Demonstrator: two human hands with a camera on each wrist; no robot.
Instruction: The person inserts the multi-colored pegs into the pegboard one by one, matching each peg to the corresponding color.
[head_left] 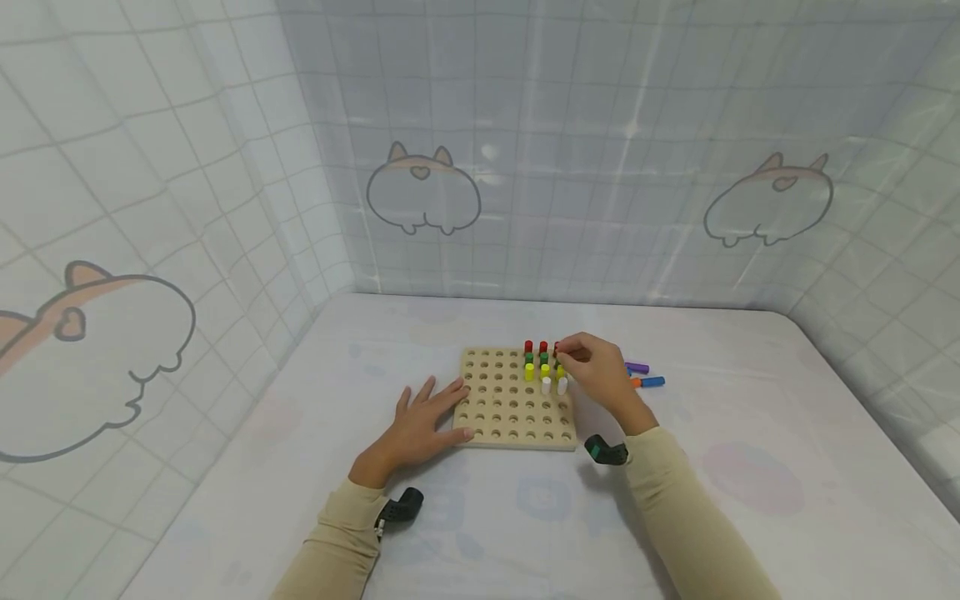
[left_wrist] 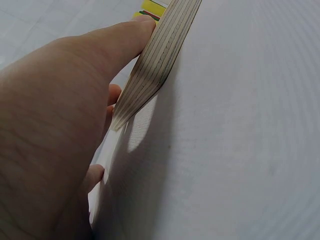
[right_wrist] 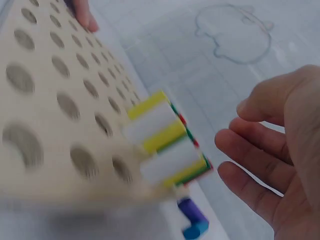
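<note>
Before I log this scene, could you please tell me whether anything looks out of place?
Nothing looks odd: the white pegs stand upright in the board, and the loose pegs lie beside it.

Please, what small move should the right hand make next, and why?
Probably the right hand should reach for the purple peg: the hand appears empty, this peg lies loose beside the board, many holes are unfilled, and the left hand rests on the board.

the left hand (left_wrist: 55, 115) touches a layered wooden board (left_wrist: 157, 60) with its thumb (left_wrist: 120, 42); yellow pieces (left_wrist: 153, 7) show beyond it, a white surface (left_wrist: 240, 125) alongside.
</note>
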